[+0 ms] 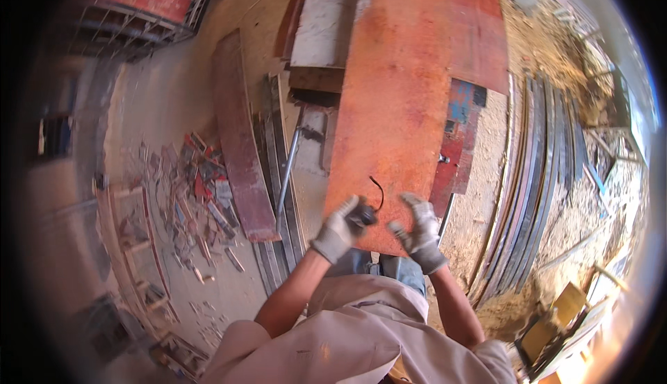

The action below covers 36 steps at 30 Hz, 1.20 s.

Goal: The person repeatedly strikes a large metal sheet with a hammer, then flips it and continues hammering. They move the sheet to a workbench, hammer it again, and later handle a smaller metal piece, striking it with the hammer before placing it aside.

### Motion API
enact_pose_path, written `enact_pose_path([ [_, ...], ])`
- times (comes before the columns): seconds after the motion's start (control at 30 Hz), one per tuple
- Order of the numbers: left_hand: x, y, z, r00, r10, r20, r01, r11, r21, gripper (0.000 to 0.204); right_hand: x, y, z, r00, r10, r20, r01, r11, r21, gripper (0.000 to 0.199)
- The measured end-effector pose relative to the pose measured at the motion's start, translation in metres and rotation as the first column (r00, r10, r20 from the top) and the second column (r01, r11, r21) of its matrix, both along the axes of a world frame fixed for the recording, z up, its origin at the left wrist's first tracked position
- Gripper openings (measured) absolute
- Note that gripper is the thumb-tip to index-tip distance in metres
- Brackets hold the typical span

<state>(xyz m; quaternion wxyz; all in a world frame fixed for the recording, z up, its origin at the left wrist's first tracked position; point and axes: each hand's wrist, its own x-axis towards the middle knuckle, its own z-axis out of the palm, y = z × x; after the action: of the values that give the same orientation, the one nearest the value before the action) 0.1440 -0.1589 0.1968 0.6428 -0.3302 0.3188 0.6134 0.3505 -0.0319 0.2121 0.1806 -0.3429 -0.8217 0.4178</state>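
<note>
My left hand (340, 229), in a light work glove, is closed round a small dark rounded device (364, 214). A thin black cord (379, 188) curves up from it; its exact kind is not clear. To the right, my gloved right hand (419, 232) is open, thumb and fingers apart, with nothing in it. Both hands are over the near end of a long orange-red board (396, 106), which stretches away from me.
A reddish plank (240, 141) and a metal pipe (287, 172) lie to the left, beyond them a heap of wood scraps (198, 196). Long dark bars (531, 182) run along the right. More red boards (479, 29) lie at the far end. A metal rack (139, 19) stands far left.
</note>
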Motion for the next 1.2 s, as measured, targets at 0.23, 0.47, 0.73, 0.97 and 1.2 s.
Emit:
enact_pose_path([
  [0.23, -0.210, 0.022, -0.117, 0.842, -0.157, -0.516, -0.165, 0.836, -0.524, 0.052, 0.069, -0.023, -0.116, 0.739, -0.355, 0.572, 0.533, 0.828, -0.175, 0.068],
  [0.47, -0.273, 0.166, -0.188, 0.532, -0.102, -0.840, -0.108, 0.976, -0.188, 0.037, 0.020, -0.042, -0.150, 0.698, -0.535, 0.476, 0.706, 0.404, -0.582, 0.051],
  [0.73, -0.294, 0.296, -0.258, -0.262, -0.157, -0.952, 0.088, 0.979, -0.186, 0.050, 0.008, -0.008, -0.166, 0.722, -0.612, 0.323, 0.659, 0.466, -0.590, 0.060],
  [0.97, -0.321, 0.292, -0.266, -0.283, -0.283, -0.917, 0.072, 0.947, -0.314, 0.045, -0.015, 0.008, -0.157, 0.621, -0.670, 0.406, 0.779, 0.583, -0.230, 0.066],
  [1.2, -0.290, 0.277, -0.259, -0.051, -0.264, -0.963, -0.023, 0.964, -0.263, 0.059, 0.061, -0.012, -0.075, 0.431, -0.692, 0.579, 0.856, 0.516, -0.019, 0.086],
])
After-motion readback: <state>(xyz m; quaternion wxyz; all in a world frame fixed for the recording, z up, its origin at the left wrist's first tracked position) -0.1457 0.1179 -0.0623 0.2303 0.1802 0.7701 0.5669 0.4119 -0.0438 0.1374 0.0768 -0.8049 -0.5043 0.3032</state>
